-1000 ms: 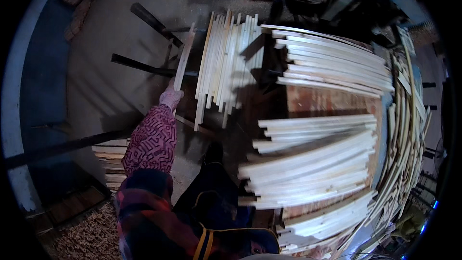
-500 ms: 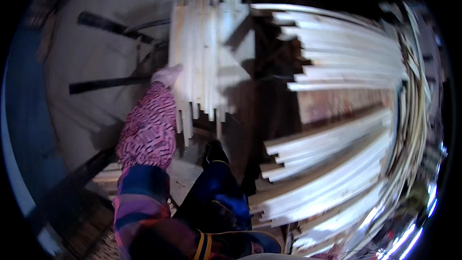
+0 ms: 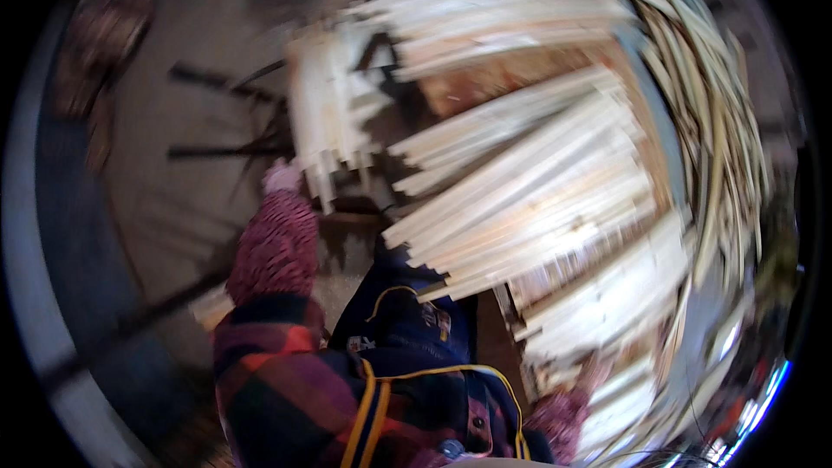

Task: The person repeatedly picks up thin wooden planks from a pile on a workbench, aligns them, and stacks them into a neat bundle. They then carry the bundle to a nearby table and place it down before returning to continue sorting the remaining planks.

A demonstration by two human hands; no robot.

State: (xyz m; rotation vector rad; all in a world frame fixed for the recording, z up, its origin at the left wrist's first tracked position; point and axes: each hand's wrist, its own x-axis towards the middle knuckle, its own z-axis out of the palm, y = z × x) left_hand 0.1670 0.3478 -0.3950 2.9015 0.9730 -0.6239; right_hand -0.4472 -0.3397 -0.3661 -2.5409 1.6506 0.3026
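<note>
My left hand (image 3: 282, 175), coming out of a pink patterned sleeve, is at the lower left edge of a bundle of pale wooden strips (image 3: 322, 104). Motion blurs its fingers, so their grip does not show. At the lower right, my right hand (image 3: 594, 374) reaches out of a similar pink sleeve to a pile of pale strips (image 3: 615, 316). Its fingers are smeared too, and whether they hold a strip is unclear. Between the hands, a fanned pile of strips (image 3: 537, 199) lies slanting on the right.
More strips (image 3: 511, 9) lie at the far side on a reddish-brown board (image 3: 511, 78). Long thin pale sticks (image 3: 711, 121) run along the right. Dark bars (image 3: 217, 152) stick out left of the bundle. My apron (image 3: 416, 312) and legs are below.
The view has swung to the right, so the piles appear shifted left and up. My right hand has come into view at the lower right. The left hand stays beside the bundle.
</note>
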